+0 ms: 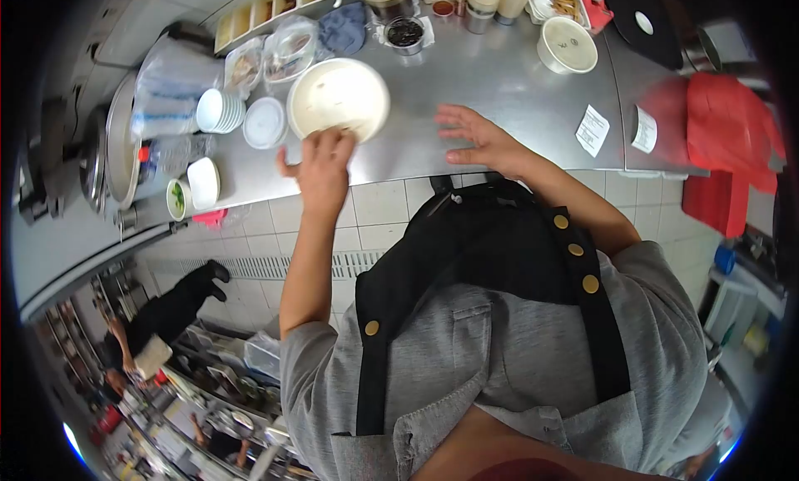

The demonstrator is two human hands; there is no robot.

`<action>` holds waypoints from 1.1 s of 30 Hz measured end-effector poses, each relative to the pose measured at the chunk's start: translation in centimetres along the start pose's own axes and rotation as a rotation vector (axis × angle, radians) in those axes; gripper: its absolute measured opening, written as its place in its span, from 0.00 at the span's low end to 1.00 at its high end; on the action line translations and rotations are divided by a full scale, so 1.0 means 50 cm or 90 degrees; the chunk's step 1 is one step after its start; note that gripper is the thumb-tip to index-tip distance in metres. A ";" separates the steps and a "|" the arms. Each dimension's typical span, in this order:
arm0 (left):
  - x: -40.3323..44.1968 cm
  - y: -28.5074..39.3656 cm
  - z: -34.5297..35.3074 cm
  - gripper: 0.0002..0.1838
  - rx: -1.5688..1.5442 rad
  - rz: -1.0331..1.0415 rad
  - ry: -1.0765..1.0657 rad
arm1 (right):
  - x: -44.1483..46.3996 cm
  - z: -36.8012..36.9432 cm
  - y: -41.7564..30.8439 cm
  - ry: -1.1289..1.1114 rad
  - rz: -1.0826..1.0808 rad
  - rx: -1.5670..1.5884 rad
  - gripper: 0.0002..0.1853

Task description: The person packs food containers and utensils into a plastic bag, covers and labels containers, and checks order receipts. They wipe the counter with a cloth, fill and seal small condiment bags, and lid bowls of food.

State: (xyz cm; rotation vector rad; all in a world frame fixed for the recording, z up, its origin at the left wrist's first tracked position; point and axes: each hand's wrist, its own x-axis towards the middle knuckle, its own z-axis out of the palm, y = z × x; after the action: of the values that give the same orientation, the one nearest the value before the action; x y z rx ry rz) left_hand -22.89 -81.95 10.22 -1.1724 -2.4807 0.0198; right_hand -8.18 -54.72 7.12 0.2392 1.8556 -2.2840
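Observation:
My left hand (323, 169) is at the near edge of a large white bowl (339, 98), its fingertips over the rim and its fingers apart. Some small bits lie on the bowl's pale inside. Further right, my right hand (481, 138) hovers over the steel counter (499, 81) with fingers spread and nothing in them. Left of the bowl is a round white lid or tub (265, 122), beside a stack of white cups (220, 111).
A lidded white bowl (568, 45), two printed slips (593, 131) and a red bag (728, 127) are on the right. Ingredient trays (266, 11) and a dark sauce tub (404, 33) line the back. Another person (171, 310) stands at lower left.

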 end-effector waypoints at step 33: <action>0.010 0.228 -0.137 0.17 -0.298 0.132 0.038 | 0.044 -0.041 -0.021 -0.141 0.130 0.070 0.29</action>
State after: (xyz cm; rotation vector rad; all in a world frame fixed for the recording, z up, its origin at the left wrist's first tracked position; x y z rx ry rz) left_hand -12.32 -75.21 14.66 -1.5833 -2.3668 -0.5559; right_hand -10.56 -52.59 7.15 0.1739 1.5271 -2.1764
